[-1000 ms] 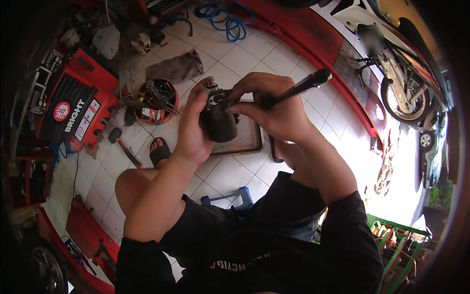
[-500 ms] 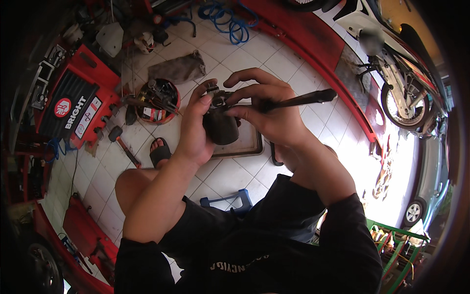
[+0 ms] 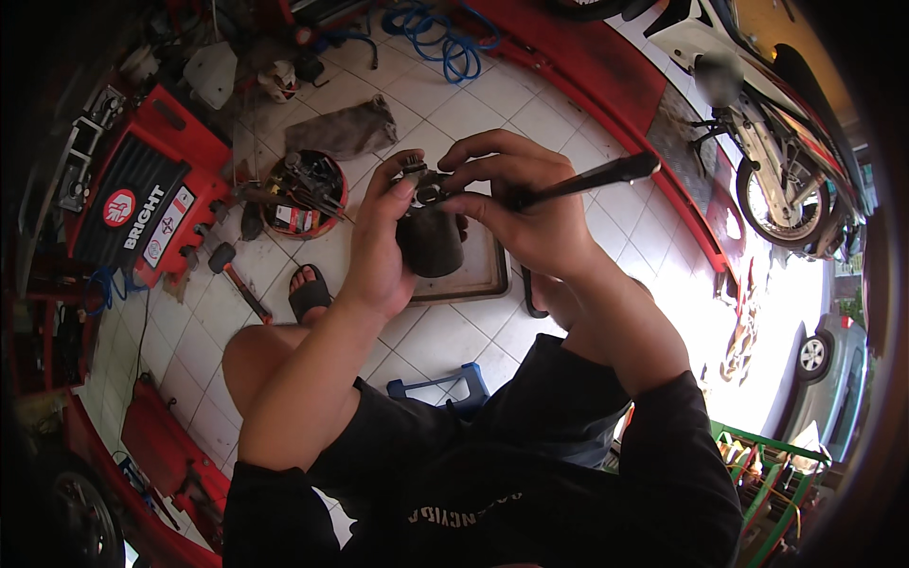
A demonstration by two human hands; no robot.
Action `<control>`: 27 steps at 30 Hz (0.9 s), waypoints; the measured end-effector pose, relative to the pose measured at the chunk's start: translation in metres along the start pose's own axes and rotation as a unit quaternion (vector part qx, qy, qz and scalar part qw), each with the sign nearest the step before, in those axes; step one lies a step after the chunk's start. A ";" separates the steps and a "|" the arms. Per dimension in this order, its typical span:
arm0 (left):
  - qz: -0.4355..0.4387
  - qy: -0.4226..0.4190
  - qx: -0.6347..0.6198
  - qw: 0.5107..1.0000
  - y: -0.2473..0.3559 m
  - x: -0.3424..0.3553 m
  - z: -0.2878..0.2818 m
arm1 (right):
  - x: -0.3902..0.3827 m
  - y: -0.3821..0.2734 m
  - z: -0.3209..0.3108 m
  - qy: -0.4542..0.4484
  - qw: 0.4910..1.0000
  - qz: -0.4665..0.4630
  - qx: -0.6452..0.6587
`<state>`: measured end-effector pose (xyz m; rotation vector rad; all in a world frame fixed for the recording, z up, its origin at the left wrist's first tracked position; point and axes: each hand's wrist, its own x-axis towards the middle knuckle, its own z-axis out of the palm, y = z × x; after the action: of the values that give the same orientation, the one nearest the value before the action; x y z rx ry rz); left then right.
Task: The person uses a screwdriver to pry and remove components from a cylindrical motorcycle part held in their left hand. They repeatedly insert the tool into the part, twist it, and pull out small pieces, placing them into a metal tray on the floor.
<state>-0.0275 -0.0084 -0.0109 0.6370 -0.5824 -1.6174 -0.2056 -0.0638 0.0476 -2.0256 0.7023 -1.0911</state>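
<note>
A dark cylindrical motor, which looks like a starter motor [image 3: 432, 244], is held up in front of me above the floor. My left hand [image 3: 381, 227] wraps round its left side, with the thumb near a small toothed gear [image 3: 413, 165] at its upper end. From the right, my right hand [image 3: 530, 204] has its thumb and fingertips at the motor's metal end. A tool with a long black handle [image 3: 597, 178] is gripped in that same hand, its handle sticking out to the right. The tool's working end is hidden by the fingers.
Below the motor lies a shallow tray [image 3: 464, 297]. A red basin [image 3: 343, 194] of tools and parts and a hammer [image 3: 242, 288] are on the tiles at left. A grey cloth [image 3: 341, 131] and blue hose [image 3: 459, 62] lie farther off. A motorcycle [image 3: 776, 170] stands at right.
The right hand and the tool handle have shifted slightly to the right; the handle's end sits a little higher. The left hand stays round the motor. A car outside has moved.
</note>
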 end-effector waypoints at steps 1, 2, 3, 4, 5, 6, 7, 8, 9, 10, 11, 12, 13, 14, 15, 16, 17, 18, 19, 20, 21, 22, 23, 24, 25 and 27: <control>0.006 0.004 0.008 1.000 0.000 0.000 0.001 | 0.001 -0.004 -0.002 -0.006 1.000 0.001 -0.025; 0.012 0.009 0.016 1.000 0.002 0.000 0.003 | 0.002 -0.007 -0.003 -0.013 0.999 0.001 -0.048; 0.019 0.014 0.025 0.999 0.003 -0.001 0.003 | 0.001 -0.007 -0.003 -0.012 0.997 -0.023 -0.069; 0.029 0.012 0.034 0.999 0.002 -0.001 0.002 | 0.001 -0.007 -0.002 -0.012 0.995 -0.048 -0.090; 0.040 0.006 0.044 0.998 0.002 0.000 0.002 | 0.001 -0.008 -0.004 -0.011 0.991 -0.073 -0.113; 0.052 0.001 0.054 0.997 0.003 0.001 0.003 | 0.001 -0.009 -0.004 -0.011 0.989 -0.080 -0.124; 0.055 0.002 0.058 0.997 0.003 0.001 0.004 | 0.001 -0.008 -0.005 -0.011 0.987 -0.086 -0.134; 0.056 0.003 0.063 0.996 0.003 0.001 0.005 | 0.000 -0.008 -0.005 -0.010 0.985 -0.091 -0.145; 0.058 0.004 0.067 0.996 0.003 0.001 0.006 | 0.000 -0.009 -0.004 -0.004 0.986 -0.093 -0.137; 0.063 0.002 0.084 0.994 0.003 0.002 0.004 | 0.000 -0.010 -0.003 0.002 0.987 -0.094 -0.130; 0.068 0.002 0.101 0.993 0.002 0.003 0.001 | 0.001 -0.011 -0.002 0.006 0.988 -0.094 -0.122; 0.074 0.002 0.117 0.990 0.002 0.003 -0.001 | 0.001 -0.011 -0.003 0.003 0.988 -0.095 -0.120; 0.076 -0.001 0.120 0.990 0.001 0.002 -0.002 | 0.001 -0.011 -0.004 0.000 0.988 -0.095 -0.119; 0.078 -0.005 0.122 0.989 0.001 0.003 -0.002 | 0.001 -0.011 -0.005 -0.003 0.988 -0.095 -0.118; 0.080 -0.009 0.124 0.989 0.002 0.002 -0.002 | 0.000 -0.011 -0.006 -0.004 0.988 -0.093 -0.120; 0.077 -0.012 0.119 0.990 0.002 0.002 -0.001 | -0.001 -0.011 -0.007 -0.006 0.988 -0.091 -0.121; 0.075 -0.015 0.114 0.991 0.002 0.001 0.001 | -0.001 -0.011 -0.008 -0.007 0.988 -0.090 -0.123; 0.072 -0.019 0.110 0.991 0.002 0.001 0.002 | 0.000 -0.011 -0.010 -0.019 0.987 -0.094 -0.132; 0.065 -0.021 0.103 0.992 0.003 0.000 0.002 | 0.000 -0.010 -0.012 -0.031 0.985 -0.099 -0.140; 0.057 -0.024 0.097 0.993 0.003 0.000 0.003 | 0.000 -0.010 -0.013 -0.043 0.982 -0.102 -0.150; 0.050 -0.027 0.090 0.994 0.003 -0.001 0.003 | 0.000 -0.011 -0.014 -0.043 0.982 -0.099 -0.156; 0.051 -0.024 0.095 0.994 0.002 0.000 0.003 | -0.001 -0.011 -0.014 -0.044 0.981 -0.096 -0.162; 0.053 -0.020 0.101 0.993 0.002 0.000 0.003 | -0.001 -0.011 -0.014 -0.044 0.981 -0.093 -0.167; 0.054 -0.015 0.107 0.993 0.001 0.000 0.003 | -0.002 -0.012 -0.015 -0.047 0.981 -0.085 -0.168; 0.055 -0.014 0.114 0.992 0.000 -0.001 0.002 | -0.002 -0.013 -0.015 -0.050 0.981 -0.078 -0.169; 0.057 -0.013 0.127 0.990 -0.001 -0.001 0.001 | -0.003 -0.013 -0.016 -0.055 0.980 -0.078 -0.174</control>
<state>-0.0285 -0.0073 -0.0107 0.7562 -0.8384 -1.4591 -0.2189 -0.0592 0.0629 -2.4548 0.7268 -0.9849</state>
